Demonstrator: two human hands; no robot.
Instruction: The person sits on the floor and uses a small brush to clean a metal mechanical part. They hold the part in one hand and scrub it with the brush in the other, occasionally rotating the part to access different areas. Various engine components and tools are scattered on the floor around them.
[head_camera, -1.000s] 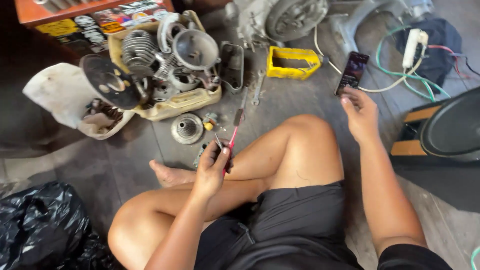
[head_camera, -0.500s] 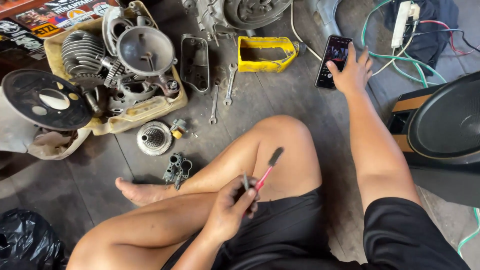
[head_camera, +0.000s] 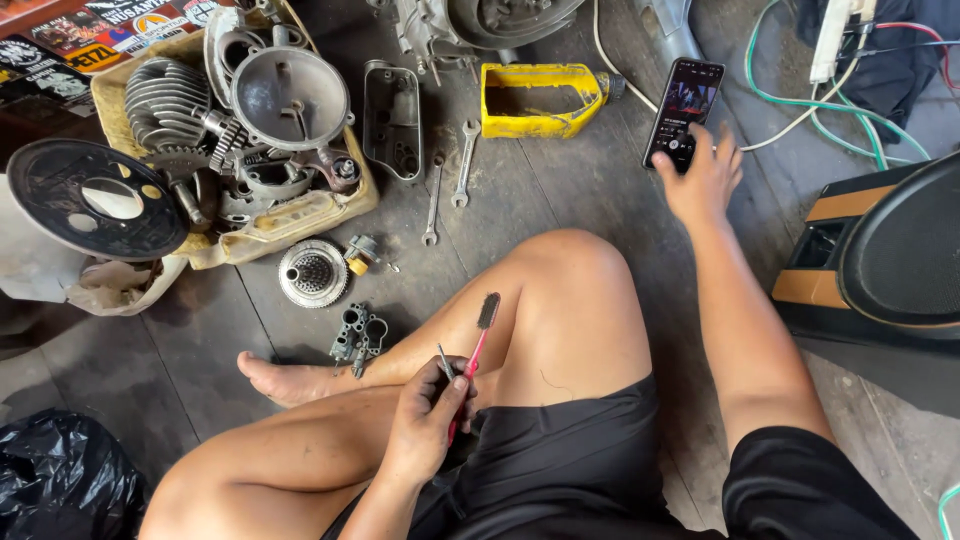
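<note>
My left hand (head_camera: 425, 420) rests over my crossed legs and grips a red-handled toothbrush (head_camera: 478, 340) with dark, dirty bristles pointing up, together with a thin metal pin (head_camera: 443, 362). My right hand (head_camera: 700, 180) is stretched out to the floor, fingers on a smartphone (head_camera: 683, 112) whose screen is lit. A small grey carburettor body (head_camera: 358, 335) lies on the floor just beyond my bare foot (head_camera: 280, 378).
A tan tray (head_camera: 300, 215) holds a finned cylinder (head_camera: 165, 105), a round cover (head_camera: 290, 98) and gears. Nearby lie a black disc (head_camera: 100, 200), a clutch part (head_camera: 312, 272), two wrenches (head_camera: 448, 185), a cut yellow bottle (head_camera: 540, 100), cables (head_camera: 800, 95), a speaker (head_camera: 890, 260) and a black bag (head_camera: 60, 480).
My left hand drew the toothbrush back from the floor parts to above my legs. My right hand lowered the phone to the floor. The view tilted down.
</note>
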